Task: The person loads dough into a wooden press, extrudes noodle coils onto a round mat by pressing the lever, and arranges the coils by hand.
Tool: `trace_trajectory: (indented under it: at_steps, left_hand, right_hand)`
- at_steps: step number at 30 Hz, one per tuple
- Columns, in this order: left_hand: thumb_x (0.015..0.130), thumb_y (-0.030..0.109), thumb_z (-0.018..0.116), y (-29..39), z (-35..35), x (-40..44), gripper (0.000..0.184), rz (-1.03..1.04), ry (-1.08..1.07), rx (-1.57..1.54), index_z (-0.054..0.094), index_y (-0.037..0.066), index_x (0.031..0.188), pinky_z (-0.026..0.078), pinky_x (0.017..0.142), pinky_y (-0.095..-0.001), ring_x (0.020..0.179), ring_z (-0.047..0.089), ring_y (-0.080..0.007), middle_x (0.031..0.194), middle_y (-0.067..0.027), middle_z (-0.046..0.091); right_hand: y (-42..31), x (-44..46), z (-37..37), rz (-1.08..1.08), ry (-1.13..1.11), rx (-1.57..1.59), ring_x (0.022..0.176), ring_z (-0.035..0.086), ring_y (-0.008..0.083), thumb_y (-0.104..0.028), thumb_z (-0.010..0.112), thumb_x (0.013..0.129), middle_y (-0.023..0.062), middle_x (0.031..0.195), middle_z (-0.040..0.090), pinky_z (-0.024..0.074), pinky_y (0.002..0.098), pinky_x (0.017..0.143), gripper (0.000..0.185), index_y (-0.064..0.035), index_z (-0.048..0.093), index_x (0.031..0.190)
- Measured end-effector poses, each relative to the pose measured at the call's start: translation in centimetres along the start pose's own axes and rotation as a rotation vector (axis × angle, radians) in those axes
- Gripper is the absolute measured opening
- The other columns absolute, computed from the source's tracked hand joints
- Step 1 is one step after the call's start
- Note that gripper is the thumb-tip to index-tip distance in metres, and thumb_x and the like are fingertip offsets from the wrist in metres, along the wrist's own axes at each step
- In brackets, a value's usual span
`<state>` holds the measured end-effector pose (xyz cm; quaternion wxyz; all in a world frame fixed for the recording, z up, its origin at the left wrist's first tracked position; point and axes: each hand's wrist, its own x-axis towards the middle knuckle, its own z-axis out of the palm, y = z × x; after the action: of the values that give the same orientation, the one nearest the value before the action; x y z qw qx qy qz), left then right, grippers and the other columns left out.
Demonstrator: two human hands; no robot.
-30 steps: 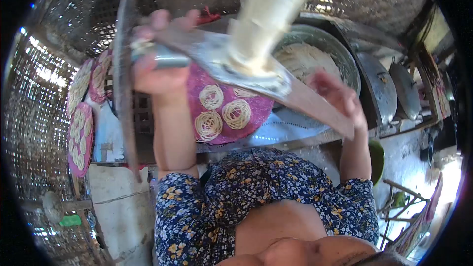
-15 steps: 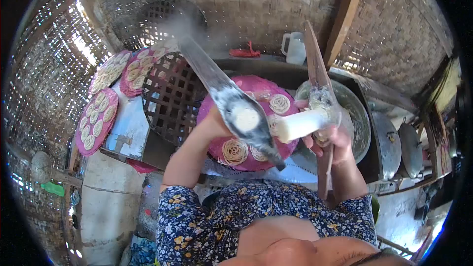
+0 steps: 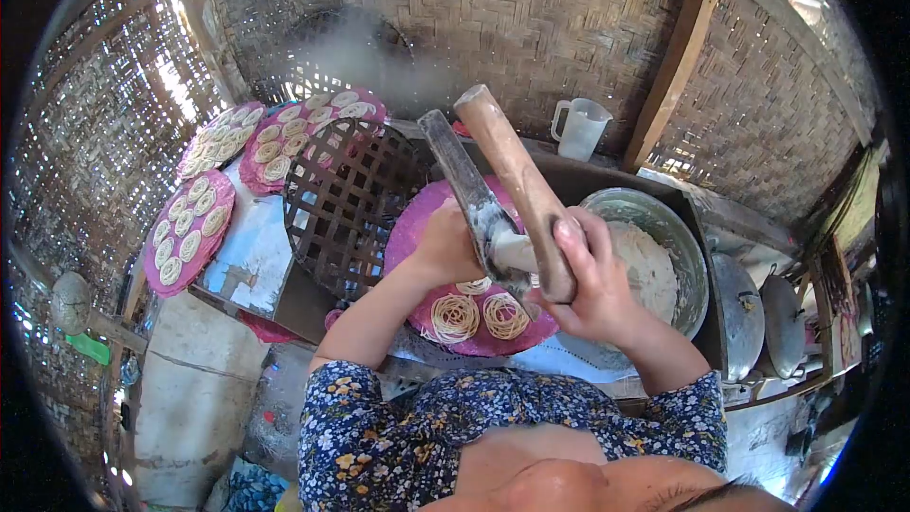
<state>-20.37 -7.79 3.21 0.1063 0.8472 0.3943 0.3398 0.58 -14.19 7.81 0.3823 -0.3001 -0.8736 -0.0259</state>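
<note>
Hands [image 3: 450, 242] [image 3: 599, 275] around wooden bars [image 3: 517, 161] (one darker), above noodle coils [image 3: 455, 319].

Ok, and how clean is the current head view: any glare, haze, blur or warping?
Head view: fisheye bends the edges, corners black; daylight blows out through gaps in the left woven wall; pale haze veils part of the back wall; bright glare at lower right; right hand fairly sharp, left hand readable, its fingers mostly hidden.

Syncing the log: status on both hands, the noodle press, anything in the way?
Left hand on dark board, fingers hidden. Right hand grips paler wooden bar. White cylinder bridges both. No obstruction visible between them.
</note>
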Motion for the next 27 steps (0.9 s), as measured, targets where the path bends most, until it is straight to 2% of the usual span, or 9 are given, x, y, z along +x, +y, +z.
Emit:
trace_trajectory:
  at_steps: [4, 8, 9, 12, 15, 16, 18, 22, 27]
  left_hand:
    - [0.059, 0.032, 0.07, -1.2, 2.5, 0.2, 0.036, -0.019, 0.074, -0.035, 0.062, 0.013, 0.089, 0.045, 0.079, -0.0389, 0.089, 0.059, -0.029, 0.089, -0.0101, 0.063]
    - [0.056, 0.037, 0.073, -2.9, 4.3, 0.4, 0.046, -0.24, 0.036, -0.163, 0.061, 0.01, 0.091, 0.047, 0.078, -0.0394, 0.09, 0.06, -0.0289, 0.094, -0.0127, 0.063]
    - [0.056, 0.037, 0.074, -3.0, 4.3, 0.6, 0.054, -0.255, 0.077, -0.228, 0.059, 0.008, 0.098, 0.048, 0.079, -0.0387, 0.091, 0.06, -0.0305, 0.096, -0.0142, 0.063]
    - [0.057, 0.035, 0.074, -5.6, 5.4, 1.3, 0.062, -0.207, 0.179, -0.223, 0.053, 0.006, 0.107, 0.047, 0.082, -0.0369, 0.093, 0.06, -0.0288, 0.099, -0.0147, 0.062]
    - [0.058, 0.016, 0.076, -6.1, 0.6, 2.9, 0.08, -0.191, -0.089, -1.205, 0.038, 0.001, 0.127, 0.035, 0.098, -0.0378, 0.117, 0.045, -0.0281, 0.125, -0.0145, 0.048]
    - [0.058, 0.018, 0.075, -8.0, 0.4, 4.8, 0.085, 0.104, -0.066, -1.822, 0.034, 0.0, 0.13, 0.032, 0.101, -0.0416, 0.121, 0.04, -0.0308, 0.13, -0.015, 0.043]
    - [0.071, 0.034, 0.062, -6.8, -3.4, 6.7, 0.079, 0.237, 0.05, -1.972, 0.025, 0.01, 0.137, 0.034, 0.097, -0.0487, 0.124, 0.036, -0.0335, 0.137, -0.0161, 0.033]
    - [0.075, 0.034, 0.062, -7.2, -3.5, 9.5, 0.065, 0.558, 0.107, -1.827, 0.034, 0.013, 0.129, 0.035, 0.097, -0.0519, 0.105, 0.049, -0.0286, 0.113, -0.0076, 0.05]
    - [0.084, 0.054, 0.046, -11.0, 1.2, 10.4, 0.055, 0.068, 0.256, -2.106, 0.047, 0.013, 0.119, 0.038, 0.092, -0.0468, 0.083, 0.054, -0.0206, 0.081, -0.0004, 0.053]
  right_hand:
    - [1.6, 0.0, 3.0, 0.076, -0.003, 0.063, 0.099, 0.051, 0.0423, -0.026, 0.077, 0.062, 0.0247, 0.118, 0.036, 0.0502, 0.0443, 0.073, 0.088, -0.0176, 0.029, 0.135]
    - [3.3, 1.5, 3.5, 0.231, -0.123, 0.27, 0.112, 0.045, 0.0338, -0.024, 0.077, 0.061, 0.0228, 0.126, 0.034, 0.0382, 0.0424, 0.093, 0.097, -0.01, 0.02, 0.139]
    - [5.6, 1.0, 4.4, 0.194, -0.101, 0.295, 0.102, 0.05, 0.0255, -0.038, 0.072, 0.068, 0.0186, 0.118, 0.04, 0.0403, 0.0355, 0.087, 0.093, -0.0018, 0.02, 0.136]
    - [9.0, -1.6, 3.9, 0.918, -0.628, 1.233, 0.098, 0.051, 0.0249, -0.049, 0.067, 0.069, 0.0163, 0.113, 0.046, 0.0417, 0.035, 0.085, 0.094, -0.0016, 0.02, 0.136]
    - [9.2, -4.0, 4.9, 0.904, -0.667, 1.54, 0.096, 0.052, 0.0239, -0.058, 0.064, 0.067, 0.0149, 0.106, 0.051, 0.0442, 0.0339, 0.081, 0.097, -0.0002, 0.023, 0.134]
    - [9.3, -3.8, 4.8, 0.896, -0.685, 1.552, 0.096, 0.053, 0.024, -0.06, 0.064, 0.065, 0.0158, 0.107, 0.051, 0.0452, 0.0339, 0.08, 0.099, 0.0009, 0.023, 0.133]
    - [9.3, -3.2, 4.2, 0.885, -0.72, 1.581, 0.095, 0.054, 0.0241, -0.065, 0.063, 0.062, 0.0176, 0.107, 0.051, 0.0471, 0.0339, 0.077, 0.104, 0.0029, 0.025, 0.131]
    - [10.9, -2.3, 2.1, 0.818, -0.854, 1.504, 0.083, 0.06, 0.0271, -0.071, 0.056, 0.064, 0.022, 0.099, 0.057, 0.0491, 0.0334, 0.069, 0.105, 0.0031, 0.027, 0.132]
    - [13.8, -2.1, 1.6, 1.053, -0.812, 1.35, 0.076, 0.06, 0.0202, -0.069, 0.048, 0.073, 0.0136, 0.095, 0.059, 0.0474, 0.031, 0.067, 0.086, 0.0023, 0.044, 0.12]
